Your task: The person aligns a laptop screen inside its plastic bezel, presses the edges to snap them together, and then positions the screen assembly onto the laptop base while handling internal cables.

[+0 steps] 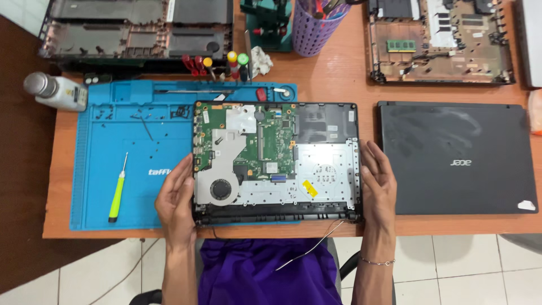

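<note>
Purple cloth (265, 271) over the person's lap fills the bottom of the view, with a thin pale wire (310, 248) trailing down across it from the table's near edge. Just above, both hands flank an opened laptop base (276, 161) that sits at the front of the wooden table (339, 73), its left part resting on a blue work mat (130, 169). The left hand (176, 197) lies flat against the base's left edge near the front corner, fingers straight and together, gripping nothing. The right hand (377, 181) presses the right edge the same way — palm inward, fingers extended, not closed around anything; a thin bracelet (377, 262) circles that wrist.

Inside the base the green circuit board (265, 141) shows, with a round fan (220, 189) at the lower left and a yellow sticker (309, 188) on the bare metal plate to the right.

On the mat, well left of the left hand, lies a screwdriver with a yellow-green handle (117, 197), and small screws are scattered above it. A grey bottle (56, 91) lies on its side at the mat's far left corner. To the right of the base, just apart from it, sits a closed black laptop lid (457, 158). Two more stripped laptop shells — one dark (135, 28), one brownish (440, 39) — line the table's far edge, with a purple mesh cup (316, 28) between them.
</note>
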